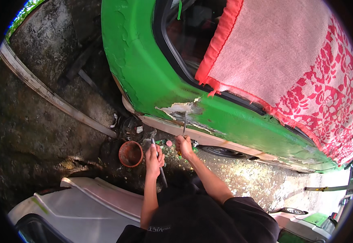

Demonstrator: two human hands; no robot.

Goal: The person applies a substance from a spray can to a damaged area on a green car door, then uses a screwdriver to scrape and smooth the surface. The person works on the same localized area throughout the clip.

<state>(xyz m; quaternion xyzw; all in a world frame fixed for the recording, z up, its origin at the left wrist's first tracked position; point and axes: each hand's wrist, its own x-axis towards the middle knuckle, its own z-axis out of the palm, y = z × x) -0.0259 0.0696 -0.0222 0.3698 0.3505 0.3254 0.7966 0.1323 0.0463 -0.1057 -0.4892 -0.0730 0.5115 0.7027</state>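
Note:
My right hand (185, 146) is closed around a screwdriver-like tool with a long thin metal shaft (184, 126); a bit of yellow-orange handle shows below the fist. Its tip meets the damaged patch (179, 109) on the green car body (142, 77), where the paint has come off and pale, rough filler or metal is bare. Lower and to the left, my left hand (155, 160) grips a hammer by its grey metal handle (163, 177). The hammer's head is up by the car's lower edge, apart from the screwdriver.
A brown round pot (130, 154) stands left of my left hand, near dark clutter. Paint flakes litter the ground (221, 172). A red-and-pink patterned towel (282, 52) drapes the car's window. Behind at lower left is a whitish car (87, 202); a long metal strip (59, 101) lies left.

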